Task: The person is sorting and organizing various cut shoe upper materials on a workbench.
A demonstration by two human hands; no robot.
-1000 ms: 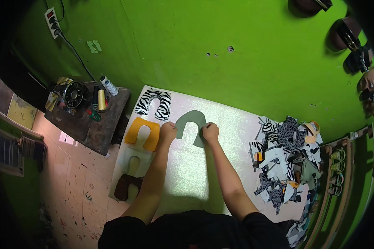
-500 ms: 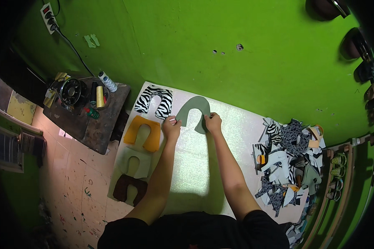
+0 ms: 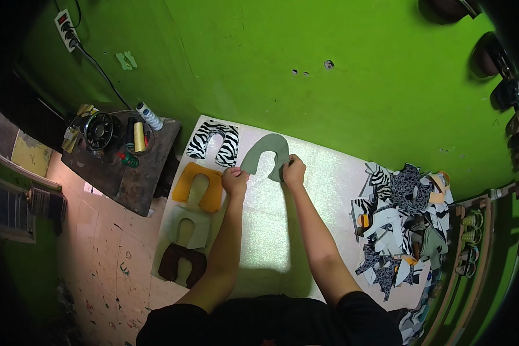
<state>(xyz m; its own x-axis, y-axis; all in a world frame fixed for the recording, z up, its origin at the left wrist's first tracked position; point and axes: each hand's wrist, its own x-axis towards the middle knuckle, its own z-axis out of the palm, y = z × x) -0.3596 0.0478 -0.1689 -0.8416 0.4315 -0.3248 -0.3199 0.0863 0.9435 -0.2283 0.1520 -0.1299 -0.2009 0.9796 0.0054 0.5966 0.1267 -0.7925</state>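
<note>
A green U-shaped cut piece of sheet material (image 3: 262,146) is stretched between my hands over the pale shiny table (image 3: 265,230). My left hand (image 3: 234,180) pinches the end of its left leg, and my right hand (image 3: 294,171) grips the right leg. The curved top points away from me. To the left lie similar U-shaped pieces in a column: a zebra-striped one (image 3: 214,141) farthest off, then an orange one (image 3: 198,187), a pale grey one (image 3: 189,227) and a dark brown one (image 3: 181,264) nearest me.
A heap of mixed offcuts (image 3: 402,225) covers the table's right end. At the left, a dark worktable (image 3: 135,184) carries thread spools (image 3: 139,137) and a black wheel (image 3: 100,131). A green wall (image 3: 271,69) rises behind; sandals hang on a rack (image 3: 472,236) at the right.
Both hands have shifted very slightly left with the green piece, which now sits a little closer to the zebra-striped one. The grip looks the same.
</note>
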